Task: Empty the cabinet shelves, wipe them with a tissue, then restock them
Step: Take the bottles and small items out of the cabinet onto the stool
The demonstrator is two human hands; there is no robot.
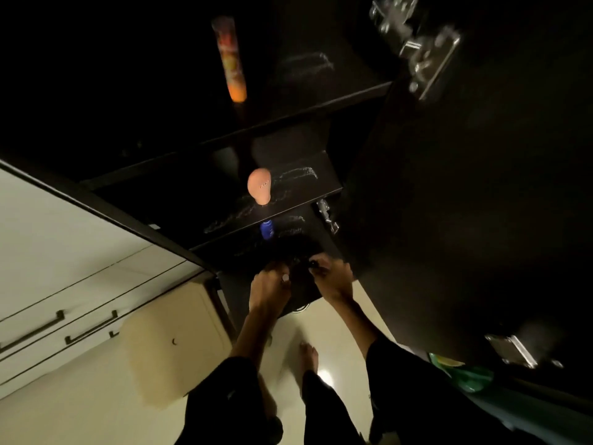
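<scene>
Head view: our left hand (269, 289) pinches a small white-tipped item (284, 277), right hand (330, 277) grips something dark, both at lowest cabinet shelf (256, 248); blue bottle (267, 230) just above.

Both my bare forearms reach forward and down, side by side. My left hand (268, 285), fingers curled, pinches something small; my right hand (332, 277) likewise curled, contents unclear.

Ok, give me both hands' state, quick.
Left hand: fingers curled round a small white-tipped thing, too dark to name.
Right hand: pinching a small dark thing, too dark to name.
</scene>
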